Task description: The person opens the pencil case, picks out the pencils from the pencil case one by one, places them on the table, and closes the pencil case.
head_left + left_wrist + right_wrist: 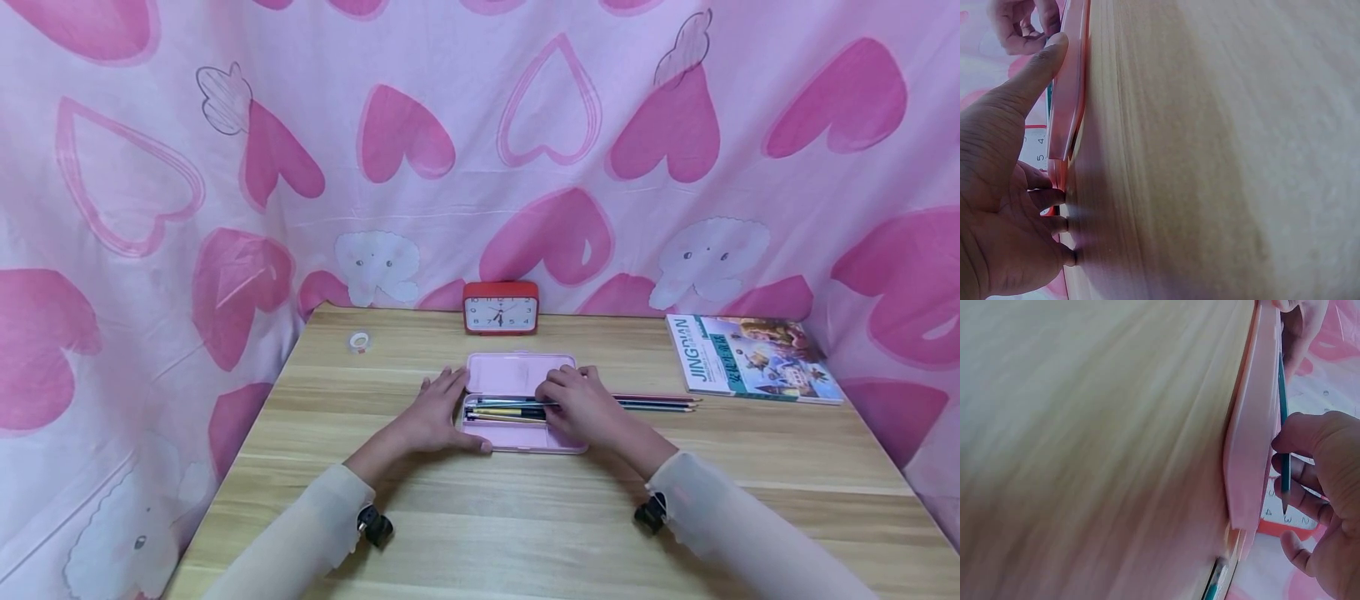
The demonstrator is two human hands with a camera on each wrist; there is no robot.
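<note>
A pink pencil case (517,436) lies with its lid (502,373) folded back on the table. Several pencils and a yellow-and-black one (510,412) lie inside. My left hand (429,418) rests at the case's left end, thumb laid straight along the front rim, fingers spread by the left side. Over the right half, my right hand (581,406) pinches a dark green pencil (1282,394) between thumb and fingers, its sharpened tip towards the right. More pencils (656,405) lie on the table right of the case, partly hidden by this hand.
Behind the case stands a red alarm clock (501,310). A tape roll (359,342) lies at the back left and a magazine (757,358) at the back right. A pink heart-patterned curtain (420,200) hangs along the back of the wooden table (525,533).
</note>
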